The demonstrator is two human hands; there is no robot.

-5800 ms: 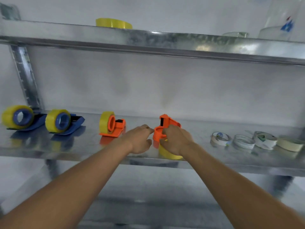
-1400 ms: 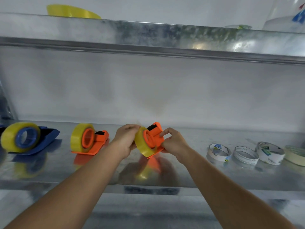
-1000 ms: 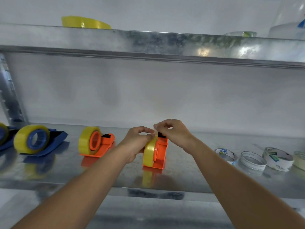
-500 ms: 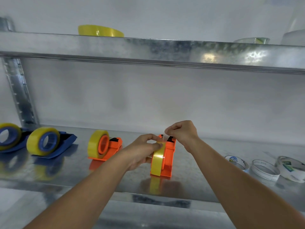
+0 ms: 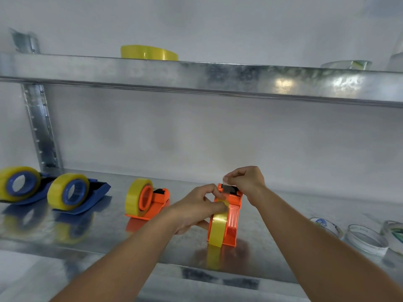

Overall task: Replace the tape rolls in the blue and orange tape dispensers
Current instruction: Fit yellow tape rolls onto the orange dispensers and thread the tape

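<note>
An orange tape dispenser (image 5: 232, 216) stands on the metal shelf (image 5: 104, 232), end-on to me, with a yellow tape roll (image 5: 217, 231) mounted on it. My left hand (image 5: 196, 211) grips the top of that roll. My right hand (image 5: 244, 180) pinches the clear tape end just above the dispenser's cutter blade. A second orange dispenser (image 5: 146, 201) with a yellow roll sits to the left. Two blue dispensers (image 5: 76, 194) (image 5: 19, 185) with yellow rolls stand at the far left.
Several empty tape cores (image 5: 366, 238) lie on the shelf at the right. A stack of yellow tape rolls (image 5: 149, 52) rests on the upper shelf (image 5: 218, 77), with a clear roll (image 5: 346, 64) farther right. A perforated upright post (image 5: 41, 131) stands at the back left.
My right hand has drawn the tape end up over the cutter blade. My left hand stays on the roll. The view has tilted slightly downward.
</note>
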